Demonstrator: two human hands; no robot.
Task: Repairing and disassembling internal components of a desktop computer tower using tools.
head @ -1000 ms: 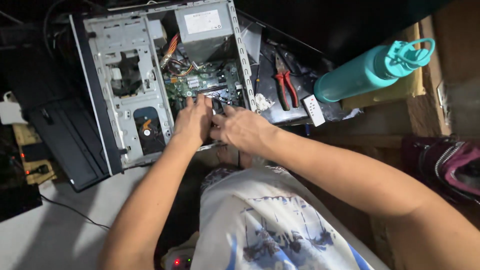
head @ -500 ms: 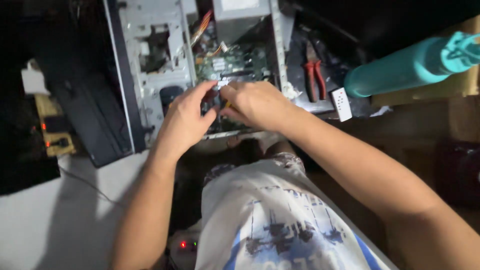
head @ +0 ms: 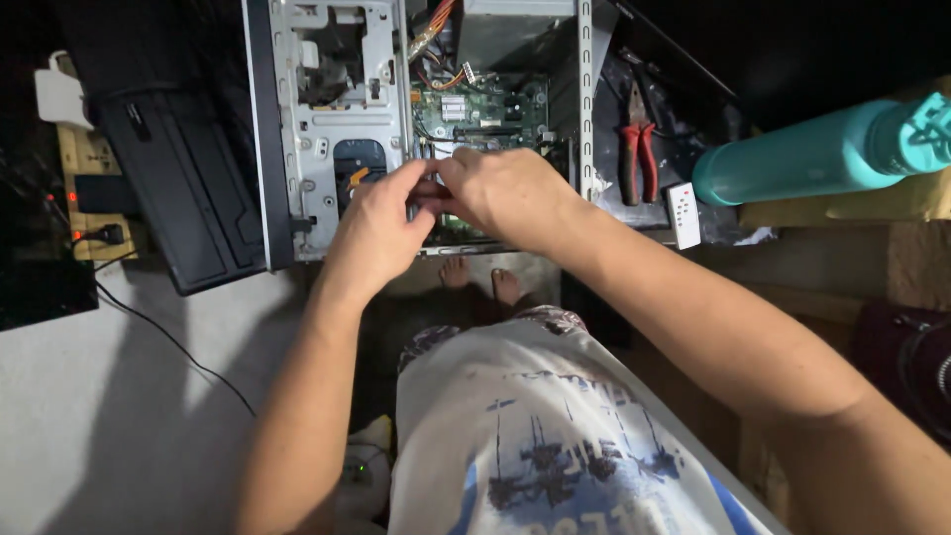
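Open desktop computer case (head: 327,129) lies on its side before me, green motherboard (head: 480,109) exposed. My left hand (head: 376,233) and right hand (head: 510,198) meet over the board's near edge, fingertips pressed together, pinching a small dark part (head: 428,196) between them; what it is I cannot tell. Step in hand, as I judge it: seating or freeing that part at the board. Next move calls for even pressure, square to the board. Count: one case, one pair of red-handled pliers (head: 639,144), one teal bottle (head: 822,154), one white remote (head: 684,215).
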